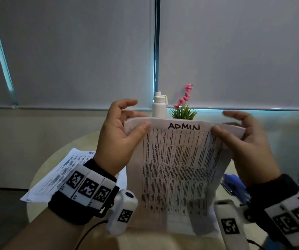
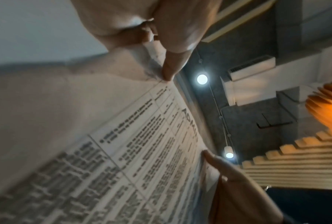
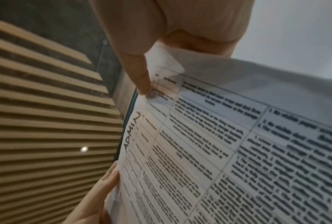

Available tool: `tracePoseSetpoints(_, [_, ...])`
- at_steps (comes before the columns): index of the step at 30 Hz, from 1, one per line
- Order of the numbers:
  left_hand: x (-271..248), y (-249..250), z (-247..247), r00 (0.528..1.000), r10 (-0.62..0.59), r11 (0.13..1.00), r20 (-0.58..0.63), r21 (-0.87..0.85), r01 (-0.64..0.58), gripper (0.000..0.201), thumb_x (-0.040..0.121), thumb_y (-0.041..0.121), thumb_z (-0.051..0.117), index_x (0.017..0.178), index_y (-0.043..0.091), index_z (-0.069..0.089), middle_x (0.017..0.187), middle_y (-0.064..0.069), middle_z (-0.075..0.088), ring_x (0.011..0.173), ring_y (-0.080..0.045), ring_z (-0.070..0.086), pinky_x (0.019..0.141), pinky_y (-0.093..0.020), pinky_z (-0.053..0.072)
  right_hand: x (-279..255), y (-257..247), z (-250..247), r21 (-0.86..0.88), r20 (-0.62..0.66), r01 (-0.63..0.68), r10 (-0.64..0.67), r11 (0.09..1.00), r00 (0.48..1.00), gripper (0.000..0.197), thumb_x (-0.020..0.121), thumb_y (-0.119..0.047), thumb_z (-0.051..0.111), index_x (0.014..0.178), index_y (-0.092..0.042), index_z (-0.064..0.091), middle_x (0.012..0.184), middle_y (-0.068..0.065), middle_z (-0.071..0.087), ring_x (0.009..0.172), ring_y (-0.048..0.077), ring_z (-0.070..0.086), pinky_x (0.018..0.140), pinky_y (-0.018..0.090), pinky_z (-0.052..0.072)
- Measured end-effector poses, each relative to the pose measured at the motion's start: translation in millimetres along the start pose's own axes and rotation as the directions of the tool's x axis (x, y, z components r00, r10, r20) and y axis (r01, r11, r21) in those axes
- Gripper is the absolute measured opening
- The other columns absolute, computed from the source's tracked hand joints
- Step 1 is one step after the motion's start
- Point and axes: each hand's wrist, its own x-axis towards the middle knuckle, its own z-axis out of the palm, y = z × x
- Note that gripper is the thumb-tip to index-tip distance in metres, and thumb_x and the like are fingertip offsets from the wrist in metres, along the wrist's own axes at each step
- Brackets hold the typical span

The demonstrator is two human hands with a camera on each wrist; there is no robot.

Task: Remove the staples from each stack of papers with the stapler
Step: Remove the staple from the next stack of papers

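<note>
Head view with both wrist views: a stack of papers (image 1: 177,170) headed "ADMIN" is held upright above the near edge of the round table (image 1: 42,163), lifted clear of its surface. The left hand (image 1: 117,141) pinches the stack's upper left corner between thumb and fingers; the right hand (image 1: 242,141) pinches the upper right corner in the same way, thumb on the printed face and fingers behind. Both holds are narrow, closed on the paper, with the remaining fingers spread loosely above the top edge. In the right wrist view the thumb tip (image 3: 142,84) rests beside a small dark mark at the corner, possibly a staple, though blur prevents certainty.

A second stack of papers (image 1: 55,175) lies flat toward the left edge of the table. A blue object, probably the stapler (image 1: 234,186), lies toward the right edge, partly hidden behind the right wrist; neither hand touches it. A white bottle (image 1: 160,107) and a small potted plant (image 1: 183,110) stand at the far edge.

Step in hand, as judged: inspection of the held stack to find its staple, or to check that its sheets part freely; which of the two cannot be told. No staple is plainly visible.

Next move, as judged: if a staple remains, one hand must release its corner and take up the stapler while the other steadies the stack near the fastened corner, preferably laid flat so the sheets do not tear.
</note>
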Motion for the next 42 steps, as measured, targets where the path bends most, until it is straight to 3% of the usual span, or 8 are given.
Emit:
tracePoseSetpoints(6, [5.8,8.6,7.5,0.999,-0.041,0.994,0.001,-0.098,0.041,0.025,0.085,0.006,0.065,0.102,0.023,0.056,0.083,0.004,0.065,0.072,-0.008,0.068,0.064,-0.025,0.056,1.8,-2.1,4.5,0.064,0.058,-0.019,0.015,0.998,0.998,0.009,0.078,-0.017,0.064,0.076,-0.012,0.057,0.064,-0.003,0.065,0.059,0.008,0.061,0.052,0.020,0.051])
tracePoseSetpoints(12, [7.7,7.3,-1.7,0.955,-0.236,0.933,0.178,-0.232,0.274,0.025,0.078,0.015,0.065,0.102,0.009,0.066,0.095,-0.008,0.075,0.087,-0.025,0.073,0.070,-0.034,0.058,18.8,-20.9,7.5,0.047,-0.052,0.158,-0.155,0.986,0.986,0.017,0.084,-0.006,0.062,0.070,-0.014,0.057,0.054,-0.011,0.062,0.049,0.000,0.055,0.046,0.012,0.043])
tracePoseSetpoints(15, [2.8,0.1,0.7,0.970,-0.222,0.950,0.094,-0.204,0.237,0.016,0.087,0.009,0.061,0.102,0.008,0.067,0.097,-0.009,0.075,0.090,-0.026,0.072,0.074,-0.036,0.058,15.3,-20.1,4.4,0.082,0.048,0.071,-0.075,0.994,0.996,0.004,0.078,-0.013,0.066,0.082,-0.012,0.065,0.070,-0.005,0.072,0.063,0.007,0.067,0.055,0.017,0.052])
tracePoseSetpoints(19, [-3.1,-4.9,1.7,0.957,-0.280,0.926,0.070,-0.244,0.289,0.032,0.077,0.018,0.067,0.105,0.004,0.065,0.100,-0.013,0.074,0.091,-0.029,0.072,0.079,-0.041,0.057,4.4,2.7,1.4,0.185,0.161,-0.196,0.167,0.963,0.973,0.034,0.056,-0.030,0.079,0.084,-0.011,0.073,0.086,0.012,0.074,0.076,0.023,0.072,0.063,0.029,0.057])
tracePoseSetpoints(28, [-14.8,-2.0,1.1,0.944,-0.300,0.939,0.139,-0.130,0.318,0.031,0.079,0.013,0.068,0.109,0.005,0.067,0.099,-0.005,0.075,0.093,-0.018,0.072,0.082,-0.028,0.057,-20.9,10.2,10.5,0.093,0.078,-0.066,0.058,0.993,0.995,0.026,0.072,-0.031,0.069,0.093,-0.016,0.072,0.095,0.005,0.075,0.087,0.023,0.071,0.072,0.037,0.058])
tracePoseSetpoints(32, [-23.2,-12.8,2.3,0.917,-0.381,0.915,0.117,-0.096,0.392,0.030,0.079,0.015,0.071,0.107,0.005,0.069,0.099,-0.007,0.075,0.096,-0.023,0.071,0.094,-0.048,0.052,-26.6,20.9,11.6,0.072,0.116,-0.128,0.119,0.989,0.986,0.065,0.051,-0.057,0.080,0.101,-0.017,0.069,0.101,0.007,0.073,0.093,0.027,0.070,0.072,0.039,0.058])
tracePoseSetpoints(36, [-20.3,-2.9,-0.5,0.932,-0.333,0.928,0.145,-0.124,0.351,0.041,0.072,0.023,0.077,0.109,0.006,0.069,0.100,-0.006,0.075,0.096,-0.023,0.071,0.092,-0.046,0.053,-21.8,8.2,8.8,0.135,0.110,-0.114,0.100,0.984,0.989,0.026,0.060,-0.035,0.071,0.085,-0.028,0.074,0.095,0.007,0.074,0.087,0.025,0.071,0.070,0.038,0.058])
tracePoseSetpoints(42, [-17.7,-0.3,-3.1,0.943,-0.288,0.927,0.170,-0.198,0.319,0.054,0.073,0.007,0.075,0.122,0.006,0.052,0.107,-0.012,0.071,0.096,-0.025,0.071,0.078,-0.039,0.057,-21.8,-0.3,5.6,0.114,0.049,-0.041,0.036,0.993,0.998,0.041,0.068,-0.017,0.069,0.107,-0.017,0.056,0.102,0.008,0.071,0.093,0.025,0.069,0.075,0.041,0.058])
